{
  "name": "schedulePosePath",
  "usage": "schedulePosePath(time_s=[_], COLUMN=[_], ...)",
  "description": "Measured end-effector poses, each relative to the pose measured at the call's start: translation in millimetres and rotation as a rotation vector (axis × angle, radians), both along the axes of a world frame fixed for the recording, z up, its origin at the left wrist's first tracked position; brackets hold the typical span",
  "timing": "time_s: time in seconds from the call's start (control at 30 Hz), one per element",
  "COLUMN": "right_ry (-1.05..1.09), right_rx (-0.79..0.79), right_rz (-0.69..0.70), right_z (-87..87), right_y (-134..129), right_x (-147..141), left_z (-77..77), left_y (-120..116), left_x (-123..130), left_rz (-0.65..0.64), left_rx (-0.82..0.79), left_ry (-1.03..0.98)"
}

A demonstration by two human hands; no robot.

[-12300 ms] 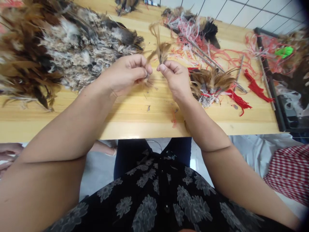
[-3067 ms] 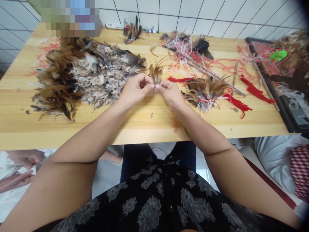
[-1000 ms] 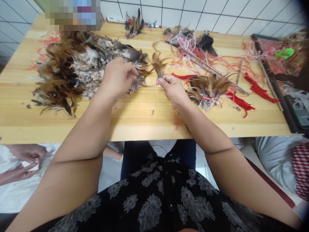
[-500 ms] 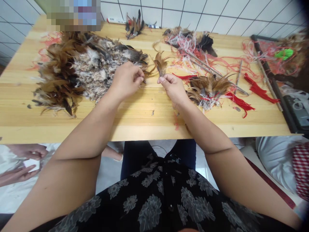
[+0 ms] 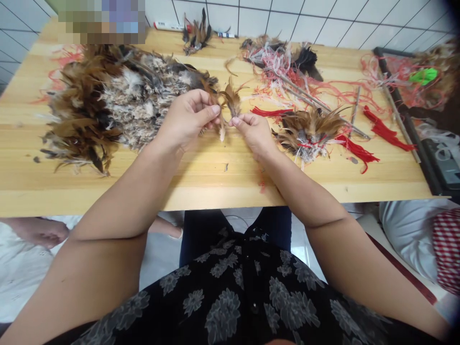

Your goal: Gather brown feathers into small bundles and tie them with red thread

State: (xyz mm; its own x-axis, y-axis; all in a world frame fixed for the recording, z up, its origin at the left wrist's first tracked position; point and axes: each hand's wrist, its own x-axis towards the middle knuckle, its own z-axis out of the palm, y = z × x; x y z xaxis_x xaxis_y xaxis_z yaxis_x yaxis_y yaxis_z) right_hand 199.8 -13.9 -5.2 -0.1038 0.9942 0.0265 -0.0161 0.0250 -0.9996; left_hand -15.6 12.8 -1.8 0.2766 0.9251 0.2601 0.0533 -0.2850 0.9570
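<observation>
My right hand (image 5: pixel 253 130) pinches the base of a small brown feather bunch (image 5: pixel 233 99), whose tips point away from me. Just left of it, my left hand (image 5: pixel 196 115) is closed on a brown feather (image 5: pixel 221 130) with a pale, fluffy lower end hanging below the fingers. The two hands are close together over the table, a narrow gap between their fingertips. Behind and left of my left hand spreads a large pile of brown, grey and black feathers (image 5: pixel 132 103). To the right of my right hand lies a bundle of brown feathers (image 5: pixel 312 127) bound with red string.
Red strands (image 5: pixel 386 129) and thin sticks (image 5: pixel 309 100) lie to the right. Tangled pink and white string (image 5: pixel 273 62) sits behind them. A black-framed tray (image 5: pixel 404 105) stands at the right end, and a marker (image 5: pixel 168 26) by the wall. Another person's hand (image 5: pixel 43 231) shows at lower left.
My left hand has lifted from the pile's edge toward my right hand, a feather now showing in its fingers. My right hand moved slightly left with its bunch. The other person's white item left view.
</observation>
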Motion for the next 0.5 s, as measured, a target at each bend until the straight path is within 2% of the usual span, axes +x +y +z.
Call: schedulePosePath(time_s=[0.17,0.37,0.5], right_ry=[0.033,0.057,0.112], right_rx=[-0.036,-0.118,-0.201], right_rz=[0.0,-0.007,0.018], right_z=[7.0,8.0,13.3], right_y=[-6,-9,-12], right_x=[-5,-10,-12], left_z=[0.7,-4.4,-4.8], left_y=[-5,-1,-4], left_x=[-1,1,9], left_rz=[-0.024,0.01,0.044], left_rx=[0.038,0.049,0.134], left_ry=[0.201,0.136,0.247])
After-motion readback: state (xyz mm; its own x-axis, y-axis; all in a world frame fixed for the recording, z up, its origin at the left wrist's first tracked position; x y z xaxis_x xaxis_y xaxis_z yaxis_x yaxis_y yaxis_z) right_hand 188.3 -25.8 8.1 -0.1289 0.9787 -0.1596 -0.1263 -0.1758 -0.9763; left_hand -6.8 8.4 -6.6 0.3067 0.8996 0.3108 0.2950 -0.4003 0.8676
